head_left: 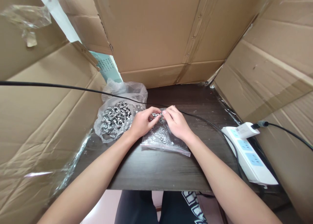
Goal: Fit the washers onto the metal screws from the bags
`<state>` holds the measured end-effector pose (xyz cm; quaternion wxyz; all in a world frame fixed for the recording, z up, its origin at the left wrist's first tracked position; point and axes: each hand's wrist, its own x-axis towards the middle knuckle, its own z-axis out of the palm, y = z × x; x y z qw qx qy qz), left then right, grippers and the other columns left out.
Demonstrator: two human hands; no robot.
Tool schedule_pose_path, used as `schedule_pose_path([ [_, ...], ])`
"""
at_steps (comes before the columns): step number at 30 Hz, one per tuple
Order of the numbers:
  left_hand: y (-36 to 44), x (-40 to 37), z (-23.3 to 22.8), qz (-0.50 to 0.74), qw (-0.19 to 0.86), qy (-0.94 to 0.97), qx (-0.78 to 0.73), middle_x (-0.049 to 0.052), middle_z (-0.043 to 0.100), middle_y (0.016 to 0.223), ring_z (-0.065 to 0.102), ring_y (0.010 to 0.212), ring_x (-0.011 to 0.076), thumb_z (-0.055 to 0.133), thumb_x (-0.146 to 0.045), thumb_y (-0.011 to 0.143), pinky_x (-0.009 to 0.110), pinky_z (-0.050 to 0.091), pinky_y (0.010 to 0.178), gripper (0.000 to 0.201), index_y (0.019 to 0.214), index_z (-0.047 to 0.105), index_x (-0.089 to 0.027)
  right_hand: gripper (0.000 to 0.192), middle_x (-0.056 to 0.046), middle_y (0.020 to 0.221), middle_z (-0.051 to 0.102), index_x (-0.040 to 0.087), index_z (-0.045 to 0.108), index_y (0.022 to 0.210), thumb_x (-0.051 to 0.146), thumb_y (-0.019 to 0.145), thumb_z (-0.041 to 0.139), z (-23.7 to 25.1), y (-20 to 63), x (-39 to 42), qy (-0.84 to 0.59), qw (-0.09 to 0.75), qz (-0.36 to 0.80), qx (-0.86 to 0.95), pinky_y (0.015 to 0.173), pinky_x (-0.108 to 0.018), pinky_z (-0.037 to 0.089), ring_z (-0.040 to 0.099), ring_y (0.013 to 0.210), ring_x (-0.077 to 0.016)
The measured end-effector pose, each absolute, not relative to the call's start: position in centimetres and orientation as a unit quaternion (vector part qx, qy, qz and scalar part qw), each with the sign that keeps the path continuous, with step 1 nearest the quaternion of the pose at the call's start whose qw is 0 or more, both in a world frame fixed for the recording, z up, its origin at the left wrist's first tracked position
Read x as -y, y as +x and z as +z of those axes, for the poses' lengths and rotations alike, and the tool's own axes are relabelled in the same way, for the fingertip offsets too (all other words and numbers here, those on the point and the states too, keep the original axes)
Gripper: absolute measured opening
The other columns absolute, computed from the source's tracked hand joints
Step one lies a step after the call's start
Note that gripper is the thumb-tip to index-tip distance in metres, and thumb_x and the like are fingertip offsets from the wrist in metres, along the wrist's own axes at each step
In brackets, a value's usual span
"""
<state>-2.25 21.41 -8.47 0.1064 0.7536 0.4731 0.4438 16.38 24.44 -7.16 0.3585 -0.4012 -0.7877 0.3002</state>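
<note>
My left hand (142, 122) and my right hand (177, 122) meet over a clear zip bag (156, 142). Thumbs and fingers of both are closed in a pinch around a small silver bolt (160, 114), mostly covered by the fingertips. Loose metal nuts (163, 140) lie on or in the flat bag beneath. Left of my left hand, an open plastic bag (99, 127) holds a heap of silver bolts (117, 116), which look to have washers on them.
A black cable (73, 87) runs across the dark table (156, 175) behind my hands. The white power strip (254, 171) with a plugged-in adapter (244, 130) lies on the right. Cardboard walls (156, 31) enclose the back and both sides.
</note>
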Motion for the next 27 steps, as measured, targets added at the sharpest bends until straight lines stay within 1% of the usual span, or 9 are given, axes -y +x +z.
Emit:
schedule_pose_path([
  [3, -2.28, -21.42, -8.50, 0.448, 0.114, 0.750, -0.473, 0.002, 0.077, 0.096, 0.070, 0.064, 0.0103, 0.067, -0.027, 0.096, 0.020, 0.055, 0.064, 0.013, 0.106, 0.069, -0.018, 0.007, -0.006, 0.102, 0.058, 0.023, 0.057, 0.093, 0.027, 0.089, 0.054, -7.30, 16.32, -24.45, -0.396, 0.371, 0.306, 0.782, 0.079, -0.037, 0.047, 0.059, 0.086, -0.0207],
  [6, -2.28, -21.41, -8.52, 0.449, 0.117, 0.748, -0.474, 0.002, 0.077, 0.097, 0.070, 0.064, 0.0104, 0.067, -0.027, 0.095, 0.020, 0.055, 0.064, 0.013, 0.105, 0.069, -0.018, 0.030, -0.006, 0.112, 0.059, 0.023, 0.055, 0.108, 0.017, 0.079, 0.058, -7.36, 16.34, -24.45, -0.394, 0.392, 0.307, 0.773, 0.078, -0.036, 0.048, 0.059, 0.083, -0.0193],
  [9, -2.23, -21.39, -8.50, 0.446, 0.114, 0.753, -0.470, 0.001, 0.078, 0.095, 0.069, 0.062, 0.0098, 0.067, -0.026, 0.095, 0.020, 0.055, 0.064, 0.012, 0.105, 0.069, -0.019, 0.008, -0.006, 0.102, 0.060, 0.022, 0.058, 0.093, 0.022, 0.087, 0.054, -7.25, 16.37, -24.50, -0.384, 0.395, 0.302, 0.778, 0.078, -0.036, 0.048, 0.059, 0.085, -0.0206],
  [12, -2.18, -21.37, -8.44, 0.448, 0.115, 0.751, -0.470, 0.002, 0.078, 0.095, 0.069, 0.062, 0.0099, 0.067, -0.026, 0.095, 0.020, 0.055, 0.064, 0.013, 0.105, 0.069, -0.018, 0.031, -0.005, 0.085, 0.058, 0.022, 0.055, 0.073, 0.034, 0.099, 0.045, -7.12, 16.39, -24.52, -0.392, 0.382, 0.295, 0.783, 0.079, -0.037, 0.045, 0.059, 0.082, -0.0220],
  [14, -2.17, -21.36, -8.41, 0.448, 0.114, 0.750, -0.473, 0.002, 0.078, 0.096, 0.069, 0.062, 0.0099, 0.067, -0.027, 0.095, 0.020, 0.055, 0.064, 0.013, 0.105, 0.070, -0.018, 0.033, -0.004, 0.083, 0.058, 0.022, 0.055, 0.073, 0.036, 0.101, 0.044, -7.11, 16.39, -24.53, -0.398, 0.382, 0.297, 0.780, 0.079, -0.037, 0.044, 0.058, 0.081, -0.0215],
  [17, -2.18, -21.36, -8.42, 0.445, 0.116, 0.754, -0.469, 0.001, 0.078, 0.095, 0.069, 0.062, 0.0093, 0.067, -0.025, 0.095, 0.019, 0.056, 0.065, 0.012, 0.105, 0.070, -0.019, 0.017, -0.003, 0.087, 0.059, 0.023, 0.055, 0.080, 0.029, 0.096, 0.049, -7.19, 16.38, -24.56, -0.389, 0.391, 0.302, 0.777, 0.078, -0.035, 0.043, 0.057, 0.083, -0.0203],
  [21, -2.20, -21.38, -8.46, 0.445, 0.115, 0.758, -0.463, 0.001, 0.078, 0.096, 0.070, 0.064, 0.0096, 0.068, -0.026, 0.095, 0.020, 0.057, 0.067, 0.013, 0.106, 0.070, -0.019, 0.033, -0.003, 0.080, 0.056, 0.023, 0.052, 0.071, 0.033, 0.101, 0.042, -7.24, 16.39, -24.61, -0.387, 0.376, 0.304, 0.785, 0.078, -0.035, 0.041, 0.056, 0.081, -0.0203],
  [24, -2.24, -21.37, -8.50, 0.445, 0.115, 0.757, -0.464, 0.001, 0.078, 0.095, 0.070, 0.064, 0.0098, 0.068, -0.026, 0.095, 0.020, 0.057, 0.067, 0.013, 0.105, 0.070, -0.019, 0.025, -0.003, 0.084, 0.058, 0.023, 0.054, 0.076, 0.030, 0.098, 0.046, -7.13, 16.40, -24.56, -0.390, 0.380, 0.306, 0.781, 0.078, -0.034, 0.041, 0.056, 0.083, -0.0206],
  [27, -2.27, -21.37, -8.57, 0.444, 0.115, 0.758, -0.464, 0.002, 0.078, 0.095, 0.070, 0.064, 0.0103, 0.068, -0.027, 0.095, 0.020, 0.058, 0.067, 0.013, 0.105, 0.070, -0.018, 0.033, -0.004, 0.080, 0.056, 0.023, 0.051, 0.071, 0.032, 0.100, 0.043, -7.02, 16.39, -24.49, -0.392, 0.371, 0.307, 0.784, 0.078, -0.035, 0.041, 0.055, 0.081, -0.0207],
])
